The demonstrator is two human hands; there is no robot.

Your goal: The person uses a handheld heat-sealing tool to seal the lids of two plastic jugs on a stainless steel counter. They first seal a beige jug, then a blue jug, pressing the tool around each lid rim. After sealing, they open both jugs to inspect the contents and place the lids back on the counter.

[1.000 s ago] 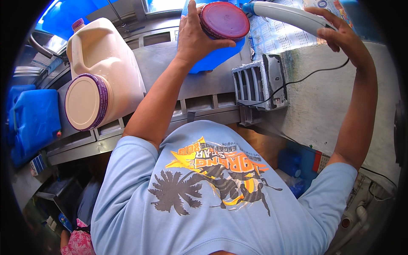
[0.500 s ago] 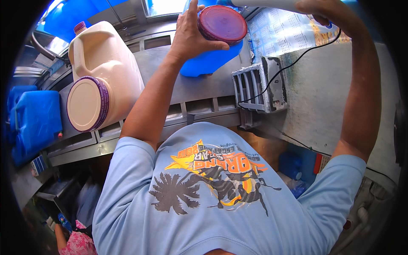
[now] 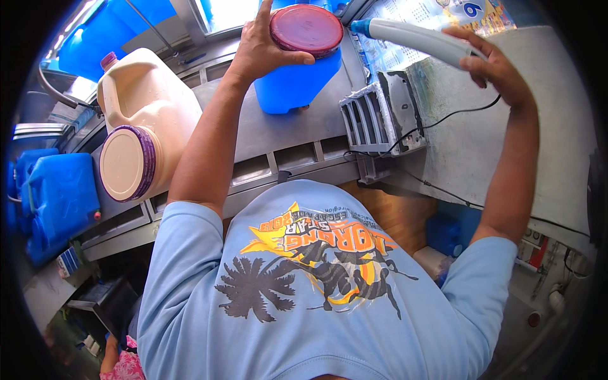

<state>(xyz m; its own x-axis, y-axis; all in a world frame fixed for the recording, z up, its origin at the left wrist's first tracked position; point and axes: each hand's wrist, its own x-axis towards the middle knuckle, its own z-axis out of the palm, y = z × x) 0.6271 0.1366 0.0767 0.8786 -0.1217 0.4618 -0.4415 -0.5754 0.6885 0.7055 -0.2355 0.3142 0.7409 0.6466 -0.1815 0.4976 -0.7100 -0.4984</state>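
My left hand (image 3: 259, 49) is wrapped around the side of the wide red-purple lid of a blue plastic jug (image 3: 282, 85), its thumb along the lid's rim. The jug stands on the metal counter. To the right, my right hand (image 3: 491, 62) is closed around a long white corded tool (image 3: 421, 42) that looks like a heat gun, with a blue nozzle. The nozzle points left at the red-purple lid (image 3: 310, 30), a small gap apart. A large cream jug (image 3: 168, 85) stands left of my left forearm, with a purple band around its cream lid (image 3: 123, 166).
Blue jugs (image 3: 60, 190) stand at the left. A slatted metal frame (image 3: 380, 117) sits on the counter's right, a black cord (image 3: 465, 112) crossing it. A grey panel (image 3: 506, 145) rises at the right. Low at the left is another person's pink sleeve (image 3: 125, 366).
My right hand and the white tool have come lower in view, showing the tool's full length. The view has shifted a little; my left hand stays on the lid.
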